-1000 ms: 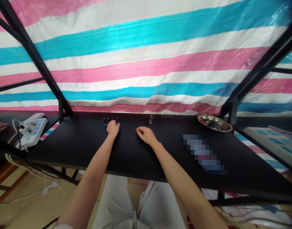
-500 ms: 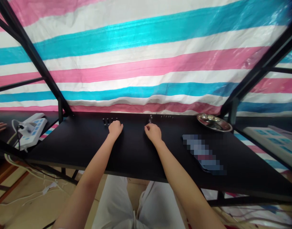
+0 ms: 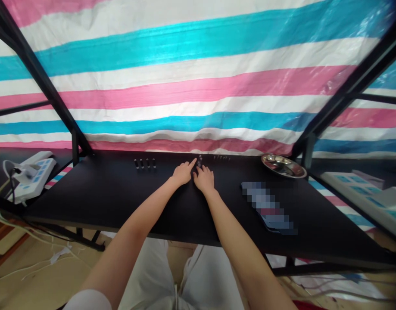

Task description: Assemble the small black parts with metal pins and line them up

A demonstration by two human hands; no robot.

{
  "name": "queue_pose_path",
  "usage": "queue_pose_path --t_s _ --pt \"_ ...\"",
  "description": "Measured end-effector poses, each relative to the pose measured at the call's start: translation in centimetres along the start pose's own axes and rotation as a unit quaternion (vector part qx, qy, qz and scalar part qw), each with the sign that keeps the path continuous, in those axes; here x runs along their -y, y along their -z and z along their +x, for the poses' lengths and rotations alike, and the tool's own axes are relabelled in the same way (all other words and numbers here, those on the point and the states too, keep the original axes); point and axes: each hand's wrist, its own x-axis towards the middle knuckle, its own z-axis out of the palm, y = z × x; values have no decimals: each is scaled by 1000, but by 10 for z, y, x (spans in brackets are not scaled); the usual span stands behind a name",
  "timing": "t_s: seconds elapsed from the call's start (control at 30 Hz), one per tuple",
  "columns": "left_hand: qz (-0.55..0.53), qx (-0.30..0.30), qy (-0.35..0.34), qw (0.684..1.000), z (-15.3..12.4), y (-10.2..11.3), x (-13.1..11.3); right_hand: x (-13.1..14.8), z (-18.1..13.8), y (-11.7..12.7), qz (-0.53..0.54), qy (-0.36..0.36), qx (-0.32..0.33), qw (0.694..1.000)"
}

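My left hand (image 3: 184,173) rests on the black table (image 3: 126,193), its index finger stretched toward a short column of small shiny metal-looking pieces (image 3: 200,159). Right beside it, my right hand (image 3: 204,178) lies with fingers apart, fingertips at the near end of that column. Nothing shows in either hand, though the fingers partly cover the nearest pieces. To the left stands a row of several small dark cylinders with pale tops (image 3: 148,163). A row of tiny slender metal pieces (image 3: 221,157) lies right of the column, too small to name.
A round steel dish (image 3: 283,166) sits at the back right. Nearer me lies a blurred-out, phone-like flat object (image 3: 265,206). White power strips (image 3: 34,178) with cables are on the left. Black frame bars (image 3: 45,90) rise at both sides before a striped sheet (image 3: 185,90).
My left hand has moved right from the dark cylinders to the metal pieces, its index finger now extended. My right hand has opened from a pinch. The view has shifted slightly.
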Motion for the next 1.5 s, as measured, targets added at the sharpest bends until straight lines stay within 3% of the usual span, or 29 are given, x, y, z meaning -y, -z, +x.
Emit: queue_pose_path --t_s 0.3,0.53,0.7,0.9,1.0,1.2,1.4,1.5 --pt "5 -59 19 998 14 7 -8 1 2 1 -13 1 34 999" --pt "-74 -133 63 986 -22 14 7 2 4 0 -26 -1 57 998" --pt "-165 -189 124 960 -51 16 19 3 5 -1 -38 -4 64 997" --pt "-273 -240 130 923 -62 5 31 2 3 -4 -37 5 56 998" --pt "-316 -269 143 899 -61 2 36 2 -2 -6 -15 25 29 999" --pt "-381 -283 172 863 -57 -1 38 8 -7 -5 91 117 -86 985" --pt "-451 -261 196 831 -54 -4 41 15 -6 2 230 202 -201 931" --pt "-475 -260 205 815 -53 -4 43 18 -8 6 287 206 -237 905"
